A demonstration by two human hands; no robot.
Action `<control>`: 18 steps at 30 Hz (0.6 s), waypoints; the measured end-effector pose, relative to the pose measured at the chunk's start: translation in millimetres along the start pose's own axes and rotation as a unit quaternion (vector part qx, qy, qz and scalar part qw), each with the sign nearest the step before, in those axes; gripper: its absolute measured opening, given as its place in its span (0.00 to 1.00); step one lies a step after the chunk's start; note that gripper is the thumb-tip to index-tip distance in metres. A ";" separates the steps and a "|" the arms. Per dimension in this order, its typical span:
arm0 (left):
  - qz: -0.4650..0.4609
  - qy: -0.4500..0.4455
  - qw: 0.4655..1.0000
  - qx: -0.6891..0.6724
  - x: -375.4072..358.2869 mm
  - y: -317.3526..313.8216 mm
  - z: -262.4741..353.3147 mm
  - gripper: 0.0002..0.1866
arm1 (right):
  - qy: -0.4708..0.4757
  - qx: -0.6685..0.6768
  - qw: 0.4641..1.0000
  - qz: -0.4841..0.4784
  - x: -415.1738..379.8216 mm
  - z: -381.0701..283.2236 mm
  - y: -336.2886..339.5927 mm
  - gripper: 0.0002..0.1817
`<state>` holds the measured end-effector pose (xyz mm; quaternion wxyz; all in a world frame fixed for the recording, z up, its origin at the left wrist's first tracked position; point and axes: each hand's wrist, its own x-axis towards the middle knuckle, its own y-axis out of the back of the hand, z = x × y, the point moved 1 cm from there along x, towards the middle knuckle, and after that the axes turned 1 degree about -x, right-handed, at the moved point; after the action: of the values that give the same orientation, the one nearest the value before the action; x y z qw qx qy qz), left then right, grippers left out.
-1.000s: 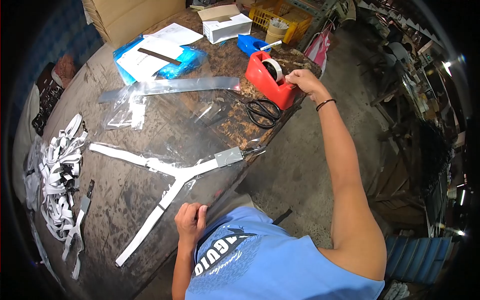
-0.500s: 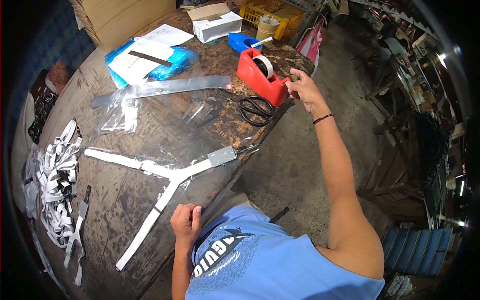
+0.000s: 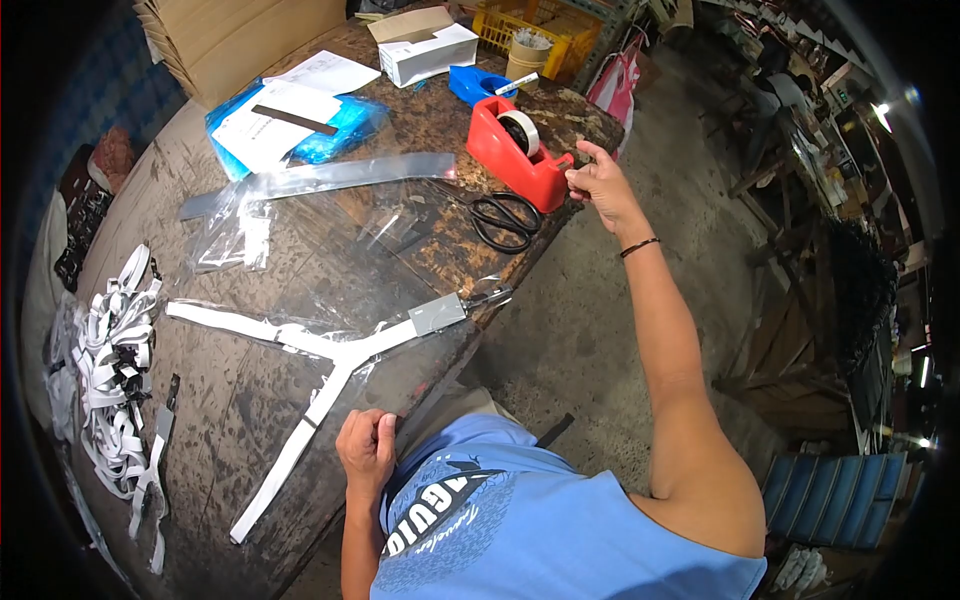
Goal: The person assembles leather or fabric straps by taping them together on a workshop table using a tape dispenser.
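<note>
My right hand [image 3: 600, 188] is at the cutter end of a red tape dispenser [image 3: 517, 155] that holds a white roll; thumb and index finger are pinched there, and any tape between them is too small to make out. My left hand [image 3: 366, 447] rests closed at the table edge, with nothing visible in it. In front of it lies a white Y-shaped strap [image 3: 345, 355] in clear plastic, with a grey card [image 3: 438, 315] and dark clips at its right end. Black-handled scissors [image 3: 505, 222] lie beside the dispenser.
White straps [image 3: 115, 380] are heaped at the left of the table [image 3: 210, 400]. Farther back are clear plastic bags [image 3: 330, 177], papers on blue plastic [image 3: 270, 125], a white box [image 3: 428, 55], a blue dispenser [image 3: 480, 85], a yellow crate [image 3: 575, 45] and a cardboard box [image 3: 245, 45].
The camera view has shifted slightly. My right hand stays at the dispenser's cutter end, its fingers drawn a little closer together; my left hand is nearly unchanged.
</note>
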<state>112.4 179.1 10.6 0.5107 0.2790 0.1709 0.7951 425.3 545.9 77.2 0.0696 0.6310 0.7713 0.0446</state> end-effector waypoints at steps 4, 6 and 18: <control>0.007 -0.004 1.000 0.005 -0.1 -0.4 1.7 0.05 | 0.119 -0.155 0.981 0.021 13.1 11.0 2.0 0.38; 0.016 -0.001 1.000 -0.003 0.3 -0.3 4.2 0.05 | 0.164 -0.479 0.858 0.088 10.9 5.0 4.0 0.41; -0.022 0.115 0.948 -0.296 48.3 -7.1 33.4 0.08 | 0.098 0.012 0.941 -0.325 -160.2 -32.3 -156.5 0.39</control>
<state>122.6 225.4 45.9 0.5642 0.0183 -0.0085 0.8254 299.7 358.3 92.8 -0.0031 0.3392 0.9380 0.0717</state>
